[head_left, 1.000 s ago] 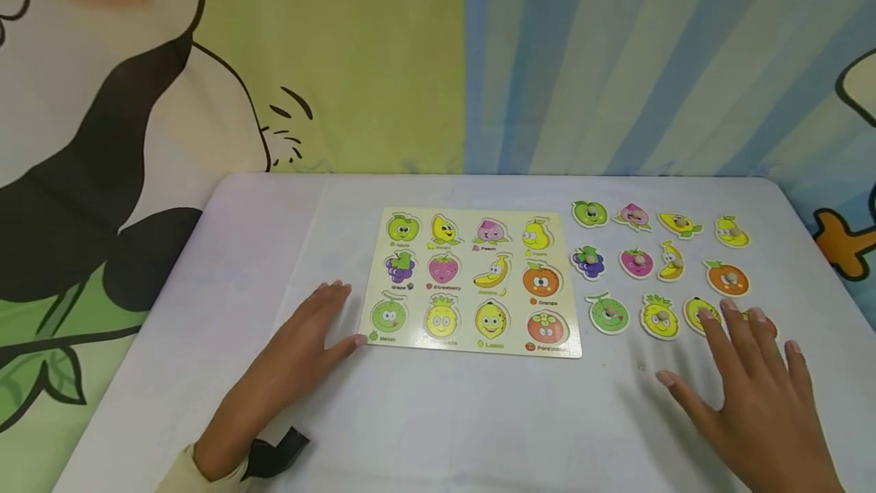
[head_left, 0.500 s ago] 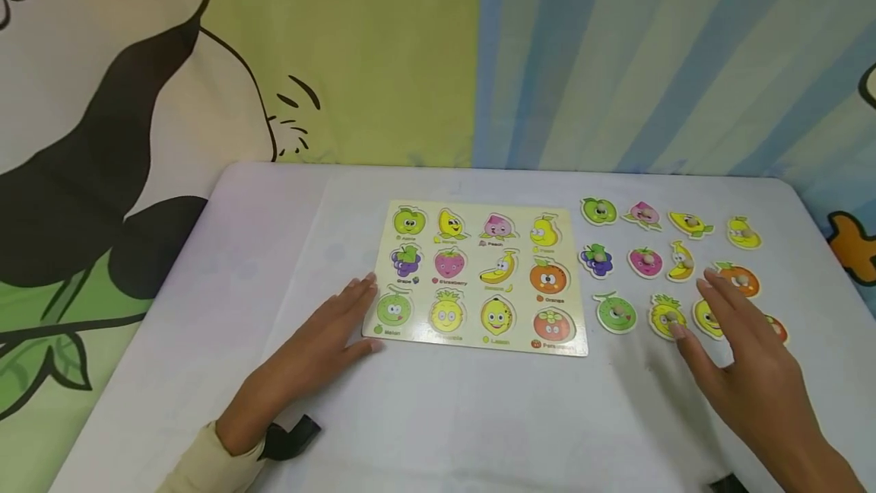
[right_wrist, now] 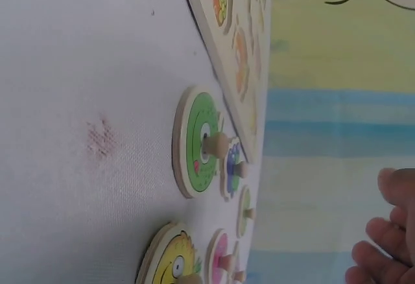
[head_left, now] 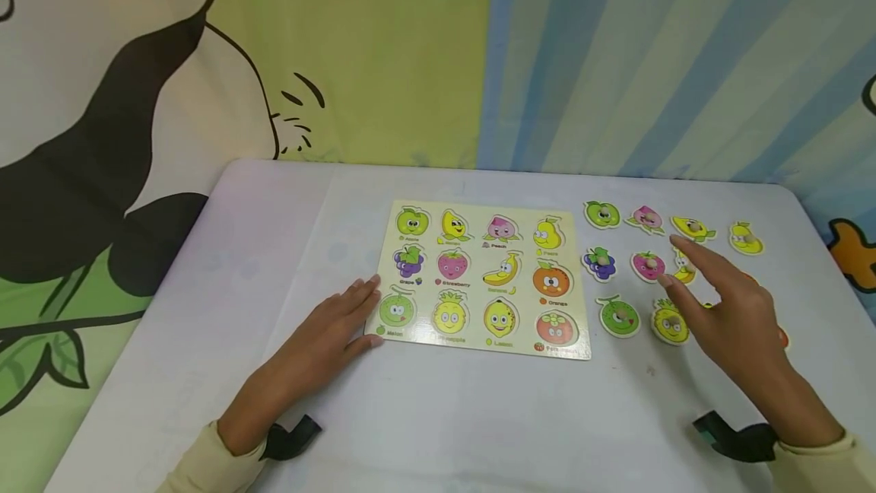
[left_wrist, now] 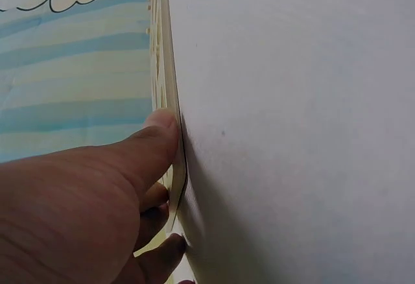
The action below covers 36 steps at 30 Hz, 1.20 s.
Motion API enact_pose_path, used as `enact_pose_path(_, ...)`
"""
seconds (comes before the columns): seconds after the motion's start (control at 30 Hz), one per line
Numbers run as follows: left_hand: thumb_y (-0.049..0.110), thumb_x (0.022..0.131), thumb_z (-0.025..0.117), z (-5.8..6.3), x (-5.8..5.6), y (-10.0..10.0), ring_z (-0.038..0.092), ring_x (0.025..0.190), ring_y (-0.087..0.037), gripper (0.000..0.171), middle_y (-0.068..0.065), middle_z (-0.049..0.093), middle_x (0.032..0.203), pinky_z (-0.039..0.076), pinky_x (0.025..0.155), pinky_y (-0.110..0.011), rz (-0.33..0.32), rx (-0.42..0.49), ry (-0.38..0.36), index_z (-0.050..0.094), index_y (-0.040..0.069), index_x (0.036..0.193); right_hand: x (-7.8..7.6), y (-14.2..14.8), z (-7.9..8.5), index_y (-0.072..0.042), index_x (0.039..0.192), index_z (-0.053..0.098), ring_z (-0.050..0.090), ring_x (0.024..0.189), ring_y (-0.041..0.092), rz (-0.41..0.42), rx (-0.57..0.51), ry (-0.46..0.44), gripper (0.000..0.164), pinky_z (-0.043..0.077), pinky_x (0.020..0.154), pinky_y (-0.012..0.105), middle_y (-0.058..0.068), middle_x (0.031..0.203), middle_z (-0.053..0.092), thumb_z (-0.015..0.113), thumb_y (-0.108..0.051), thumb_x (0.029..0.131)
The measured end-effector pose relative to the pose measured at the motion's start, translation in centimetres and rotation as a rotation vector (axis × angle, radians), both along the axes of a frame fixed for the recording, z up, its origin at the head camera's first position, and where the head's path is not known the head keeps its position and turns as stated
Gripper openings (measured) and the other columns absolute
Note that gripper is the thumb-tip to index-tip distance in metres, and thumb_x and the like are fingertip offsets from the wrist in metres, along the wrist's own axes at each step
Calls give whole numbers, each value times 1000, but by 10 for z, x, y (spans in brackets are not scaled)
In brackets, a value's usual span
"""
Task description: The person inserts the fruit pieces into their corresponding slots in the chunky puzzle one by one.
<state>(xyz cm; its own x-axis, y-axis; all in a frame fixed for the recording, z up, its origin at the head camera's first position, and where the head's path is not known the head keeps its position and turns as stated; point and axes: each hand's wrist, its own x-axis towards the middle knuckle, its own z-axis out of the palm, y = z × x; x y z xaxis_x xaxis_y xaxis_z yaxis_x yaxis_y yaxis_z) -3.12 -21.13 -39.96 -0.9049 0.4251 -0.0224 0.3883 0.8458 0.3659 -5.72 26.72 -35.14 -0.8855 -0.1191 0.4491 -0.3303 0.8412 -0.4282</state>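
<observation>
The fruit puzzle board [head_left: 475,318] lies flat on the table. My left hand [head_left: 318,341] rests against its left edge, fingers extended; the left wrist view shows the thumb [left_wrist: 162,125] along the board's side. My right hand [head_left: 732,318] hovers over the loose knobbed pieces, thumb and index finger apart, with nothing between them. Nearest those fingertips are the strawberry piece [head_left: 646,268] and the partly covered banana piece [head_left: 683,272]. The pineapple piece [head_left: 669,322] and melon piece [head_left: 619,316] lie closer to me. My right hand hides most of the orange and lemon pieces.
Grape [head_left: 599,265], apple [head_left: 602,214], peach [head_left: 646,220], mango [head_left: 693,230] and pear [head_left: 746,238] pieces lie right of the board. A printed cloth [head_left: 383,59] hangs behind the white table [head_left: 445,432]. Black straps [head_left: 290,440] circle both wrists.
My right hand has moved from the lower-right pieces up and left toward the strawberry and banana. My left hand has shifted right, up to the board's edge. The camera view has shifted slightly.
</observation>
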Motion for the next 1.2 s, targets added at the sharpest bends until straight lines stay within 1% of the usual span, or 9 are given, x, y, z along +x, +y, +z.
enact_pose_path(0.1, 29, 87, 75, 0, -1, 1, 28, 142, -31, 72, -9, 30, 156, 32, 110, -52, -3, -11, 13, 44, -2, 143, -11, 2, -5, -10, 137, 57, 57, 112, 47, 5, -38, 18, 69, 27, 87, -2, 21, 133, 57, 81, 7, 74)
enact_pose_path(0.17, 29, 86, 76, 1, -1, 1, 28, 142, -31, 71, -10, 31, 155, 33, 109, -53, -3, -21, 18, 45, -3, 143, -18, 4, -7, -10, 135, 60, 60, 107, 46, 0, -53, 6, 64, 30, 80, -4, 19, 131, 59, 80, 4, 76)
enact_pose_path(0.27, 28, 86, 76, 1, -1, 2, 30, 141, -32, 71, -11, 33, 154, 34, 108, -54, -2, -41, 30, 46, -3, 142, -27, 6, -9, -12, 134, 61, 62, 112, 12, -16, -88, -45, 54, 32, 79, -4, 15, 132, 59, 77, -4, 83)
enact_pose_path(0.4, 28, 86, 76, 2, 0, 4, 31, 140, -33, 69, -12, 35, 153, 35, 107, -56, 1, -68, 44, 47, -4, 141, -40, 7, -10, -13, 134, 61, 43, 101, -24, -37, -137, -108, 45, 35, 85, -1, 10, 133, 59, 72, -14, 90)
enact_pose_path(0.53, 28, 87, 75, 3, 1, 5, 32, 140, -33, 68, -13, 35, 153, 36, 106, -56, 4, -83, 47, 48, -3, 141, -52, 8, -13, -13, 133, 61, 51, 102, -15, -36, -164, -145, 43, 38, 86, 2, 8, 132, 60, 71, -17, 91)
enact_pose_path(0.77, 28, 87, 75, 4, 1, 5, 30, 141, -33, 69, -12, 34, 154, 34, 107, -57, 6, -84, 40, 47, -2, 142, -73, 6, -17, -10, 134, 60, 60, 112, 34, -55, -135, -244, 45, 46, 86, 10, 10, 134, 58, 69, -26, 93)
enact_pose_path(0.87, 29, 87, 75, 4, 1, 5, 30, 141, -32, 70, -12, 33, 154, 34, 107, -57, 4, -86, 37, 46, -2, 142, -82, 6, -19, -9, 137, 56, 57, 115, 39, -56, -128, -302, 50, 51, 91, 27, 14, 135, 57, 68, -29, 93)
enact_pose_path(1.03, 29, 87, 76, 3, 1, 5, 29, 141, -32, 70, -11, 33, 154, 33, 108, -56, 0, -92, 42, 46, -2, 142, -97, 4, -24, -7, 140, 52, 53, 118, 44, -39, -110, -374, 53, 46, 92, 58, 20, 136, 55, 66, -31, 95)
enact_pose_path(1.2, 29, 87, 76, 2, 1, 4, 30, 141, -33, 69, -12, 33, 154, 34, 107, -56, -1, -90, 49, 47, -3, 141, -108, -2, -26, -7, 142, 51, 52, 118, 45, -29, -87, -430, 53, 47, 91, 60, 22, 134, 55, 65, -28, 95)
